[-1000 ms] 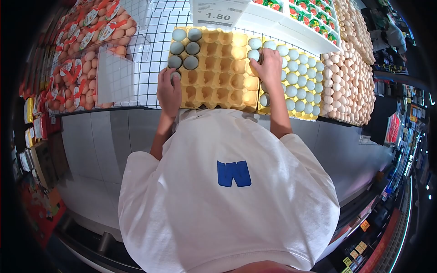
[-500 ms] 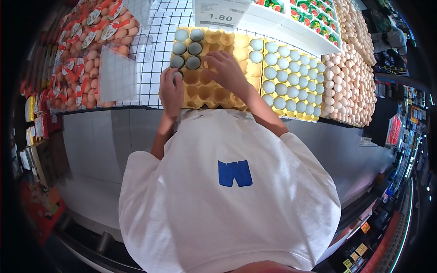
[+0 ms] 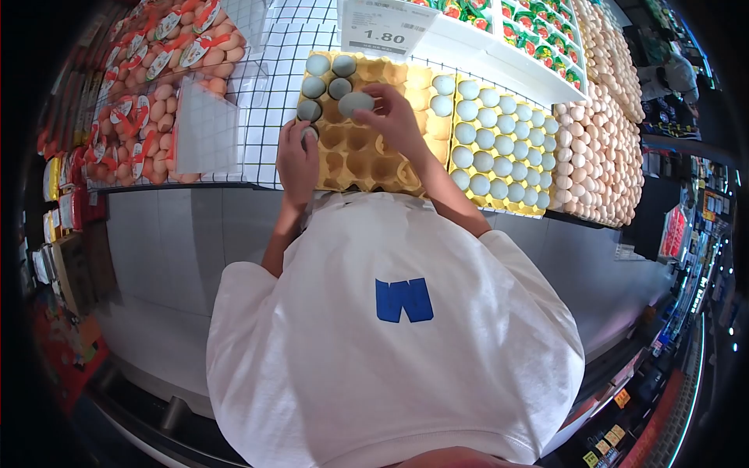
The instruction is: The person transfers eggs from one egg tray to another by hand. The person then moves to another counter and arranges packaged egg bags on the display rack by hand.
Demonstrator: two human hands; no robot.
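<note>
Between the fingers and thumb of my right hand is a pale blue-green egg, lifted above the cups of a yellow egg tray. My left hand is at the tray's left edge, its fingers closed around another bluish egg that is partly hidden. Several more such eggs sit in the tray's upper left cups, one of them a dark-shadowed egg just above my left fingers. Two pale eggs rest near the tray's right side. Many of the middle and lower cups hold no egg.
A fuller tray of blue-green eggs adjoins on the right, with heaped brown eggs beyond. Packed brown eggs in red-banded cartons lie left. A price sign stands behind the tray, near a white box of colourful packages.
My right hand has picked an egg out of the second column and raised it, leaving that cup bare. My left hand stays around its egg. The view has shifted slightly.
</note>
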